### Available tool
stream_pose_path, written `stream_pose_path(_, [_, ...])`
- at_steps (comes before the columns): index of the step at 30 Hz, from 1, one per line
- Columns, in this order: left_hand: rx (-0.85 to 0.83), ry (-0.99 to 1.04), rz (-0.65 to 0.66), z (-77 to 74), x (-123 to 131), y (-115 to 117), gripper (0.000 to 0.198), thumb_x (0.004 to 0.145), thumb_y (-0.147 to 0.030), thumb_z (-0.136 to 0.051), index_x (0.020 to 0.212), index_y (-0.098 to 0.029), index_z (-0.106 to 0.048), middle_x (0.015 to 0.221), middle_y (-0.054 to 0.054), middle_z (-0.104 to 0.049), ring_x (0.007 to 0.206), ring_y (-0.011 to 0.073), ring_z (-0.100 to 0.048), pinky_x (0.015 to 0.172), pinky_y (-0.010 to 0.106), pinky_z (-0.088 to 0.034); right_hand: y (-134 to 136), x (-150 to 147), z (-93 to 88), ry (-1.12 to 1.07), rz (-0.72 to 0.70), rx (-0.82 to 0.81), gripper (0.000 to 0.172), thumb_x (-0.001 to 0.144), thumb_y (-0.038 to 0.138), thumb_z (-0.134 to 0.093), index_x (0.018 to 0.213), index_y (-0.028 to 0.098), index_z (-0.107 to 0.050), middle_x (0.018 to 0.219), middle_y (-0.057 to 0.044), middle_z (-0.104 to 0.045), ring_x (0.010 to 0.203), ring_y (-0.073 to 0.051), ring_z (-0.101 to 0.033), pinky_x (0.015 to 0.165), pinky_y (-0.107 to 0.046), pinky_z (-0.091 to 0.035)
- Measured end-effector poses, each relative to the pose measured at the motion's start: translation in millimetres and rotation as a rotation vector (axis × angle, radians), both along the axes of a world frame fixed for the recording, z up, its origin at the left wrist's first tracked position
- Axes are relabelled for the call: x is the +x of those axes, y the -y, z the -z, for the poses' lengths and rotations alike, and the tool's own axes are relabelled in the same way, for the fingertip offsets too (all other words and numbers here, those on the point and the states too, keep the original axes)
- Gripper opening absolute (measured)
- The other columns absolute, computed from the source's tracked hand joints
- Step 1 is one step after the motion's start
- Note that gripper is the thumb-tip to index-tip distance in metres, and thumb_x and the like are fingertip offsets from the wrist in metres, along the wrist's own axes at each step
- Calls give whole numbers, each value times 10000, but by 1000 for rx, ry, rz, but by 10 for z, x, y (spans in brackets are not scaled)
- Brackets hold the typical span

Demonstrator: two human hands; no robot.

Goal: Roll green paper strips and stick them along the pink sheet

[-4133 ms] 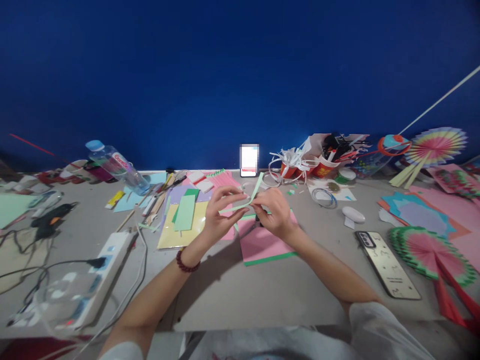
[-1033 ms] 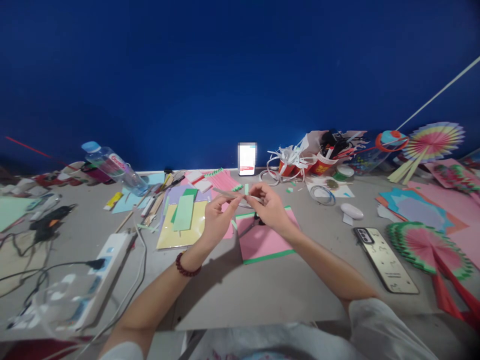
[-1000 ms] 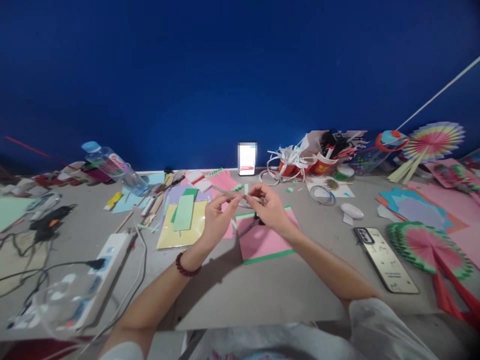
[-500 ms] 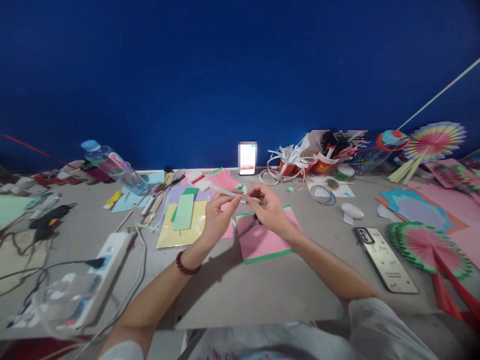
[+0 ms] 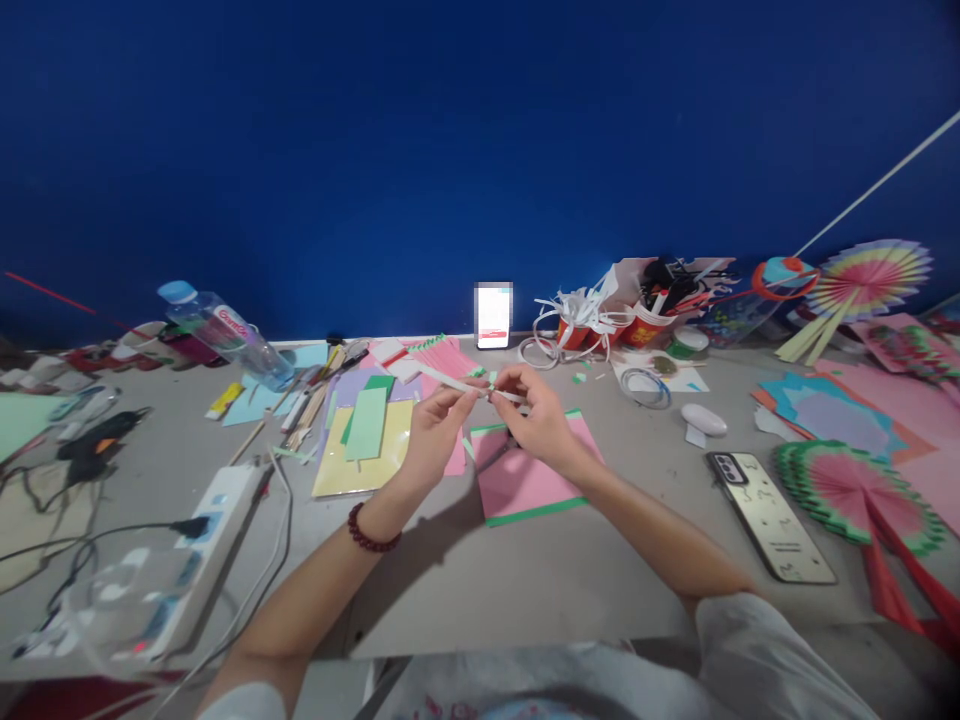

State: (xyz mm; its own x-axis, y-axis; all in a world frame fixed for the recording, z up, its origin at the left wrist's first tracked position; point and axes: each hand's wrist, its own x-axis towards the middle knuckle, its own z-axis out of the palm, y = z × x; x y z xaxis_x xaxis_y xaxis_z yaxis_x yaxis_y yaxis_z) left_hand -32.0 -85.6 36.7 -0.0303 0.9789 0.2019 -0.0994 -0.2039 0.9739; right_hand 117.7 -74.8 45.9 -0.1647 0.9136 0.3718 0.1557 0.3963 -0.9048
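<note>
A blue wall backs the grey table, 2 hands pinching seemingly paper.

strip: pale | sheet: pink, green edges | near fan: pink, green rim | wall: blue | bracelet: dark red

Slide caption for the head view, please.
Left hand and right hand pinch a thin pale strip above a cluttered grey table.

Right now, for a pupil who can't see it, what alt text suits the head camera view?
A person's left hand and right hand pinch a thin pale strip above a grey table strewn with coloured paper. Near them lies a pink sheet with green edges; behind, a lit phone stands before a blue wall.
</note>
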Motion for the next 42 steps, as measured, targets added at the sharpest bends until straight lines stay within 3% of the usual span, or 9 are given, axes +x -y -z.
stream_pose_path(5, [128, -91, -2, -28, -24, 2, 186, 855, -359, -606, 840, -225, -735, 992, 65, -714, 1003, 204, -637, 941, 381, -480, 25, 8, -24, -5, 3, 71, 49, 849, 221, -525, 896, 226, -510, 862, -18, -583, 818, -158, -583, 785, -319, -481])
stream_pose_path(10, [327, -251, -40, -52, -33, -6, 170, 803, -303, -682, 954, -235, -719, 993, 75, -716, 992, 218, -636, 928, 408, -483, 37, 8, -18, 10, 7, 117, 56, 863, 223, -528, 918, 232, -520, 886, -22, -602, 838, -160, -596, 802, -323, -494])
stream_pose_path(14, [420, -391, -124, -59, -40, -16, 104, 825, -273, -660, 884, -242, -740, 955, 60, -727, 961, 213, -642, 921, 414, -480, 45, 4, -10, 27, 5, 119, 55, 867, 230, -533, 922, 228, -527, 904, -29, -598, 853, -159, -590, 777, -307, -492])
stream_pose_path(22, [318, -299, -120, -54, -35, -4, 121, 826, -311, -657, 791, -228, -738, 900, 61, -733, 911, 209, -666, 879, 393, -508, 54, -2, 9, -16, -29, 18, 111, 868, 241, -517, 976, 228, -540, 959, -47, -608, 889, -165, -585, 688, -274, -478])
stream_pose_path(35, [92, -19, 4, 45, 5, -19, 121, 787, -319, -697, 773, -202, -723, 1032, 77, -708, 1040, 226, -638, 949, 397, -482, 53, 1, 22, 47, 33, 27, 167, 849, 227, -514, 1013, 233, -546, 932, -32, -633, 677, -130, -553, 552, -255, -414])
stream_pose_path(42, [172, -178, -7, 43, -52, -49, 185, 858, -353, -605, 890, -225, -735, 1042, 76, -711, 1027, 215, -635, 914, 374, -487, 48, -2, 1, 59, 36, 20, 162, 842, 223, -528, 1004, 225, -537, 928, -39, -631, 730, -144, -580, 581, -258, -441])
